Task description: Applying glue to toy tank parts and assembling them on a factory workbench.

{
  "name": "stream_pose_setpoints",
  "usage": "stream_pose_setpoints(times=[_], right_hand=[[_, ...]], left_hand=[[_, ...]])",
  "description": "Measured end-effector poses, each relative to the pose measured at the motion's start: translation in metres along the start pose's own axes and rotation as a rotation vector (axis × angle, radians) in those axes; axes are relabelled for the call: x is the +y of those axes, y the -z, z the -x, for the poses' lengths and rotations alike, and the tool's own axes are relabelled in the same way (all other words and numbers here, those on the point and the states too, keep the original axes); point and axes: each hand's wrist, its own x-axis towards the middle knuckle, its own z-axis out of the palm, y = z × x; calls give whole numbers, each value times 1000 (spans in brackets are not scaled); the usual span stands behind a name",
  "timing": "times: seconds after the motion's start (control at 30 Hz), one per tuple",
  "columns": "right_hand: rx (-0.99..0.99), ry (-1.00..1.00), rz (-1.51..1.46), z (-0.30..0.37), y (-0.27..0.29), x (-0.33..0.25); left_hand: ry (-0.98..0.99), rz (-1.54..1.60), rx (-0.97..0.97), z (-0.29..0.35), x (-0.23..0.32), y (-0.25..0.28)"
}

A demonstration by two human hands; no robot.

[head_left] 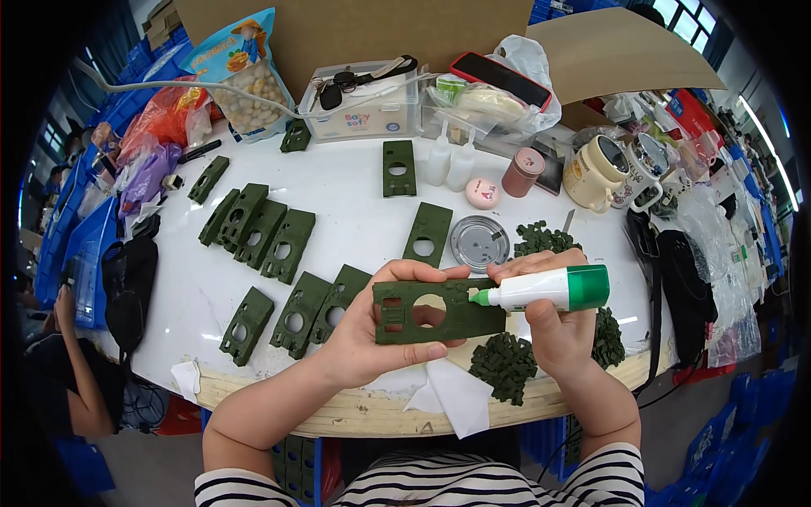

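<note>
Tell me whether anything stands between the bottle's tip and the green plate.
Nothing visible does: the right hand holds the bottle, its tip right at the plate in the left hand.

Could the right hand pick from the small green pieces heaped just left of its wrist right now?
Probably not without freeing its fingers: the right hand holds the white-and-green bottle. The heap itself lies close by and uncovered, so the way to it looks free.

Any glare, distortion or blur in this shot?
Head view: table edge bows, corners go black; head view: light tube at right looks blown out and curved; head view: green plate and white bottle look fairly sharp, no obvious motion blur.
</note>
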Motion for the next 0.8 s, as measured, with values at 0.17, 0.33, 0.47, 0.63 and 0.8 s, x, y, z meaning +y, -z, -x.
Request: stream_pose_setpoints(times=[0.17, 0.33, 0.47, 0.63, 0.8], right_hand=[[14, -25, -23, 2, -1, -3], [8, -29, -35, 1, 0, -1], [8, -29, -13, 1, 0, -2], [31, -21, -19, 1, -1, -1], [140, -79, -94, 0, 1, -1]], left_hand=[[-3, 4, -1, 0, 0, -1], [-1, -6, -7, -1, 0, 0], [-8, -2, -5, -1, 0, 0], [3, -2, -2, 0, 1, 0], [26, 86, -15, 0, 1, 1]])
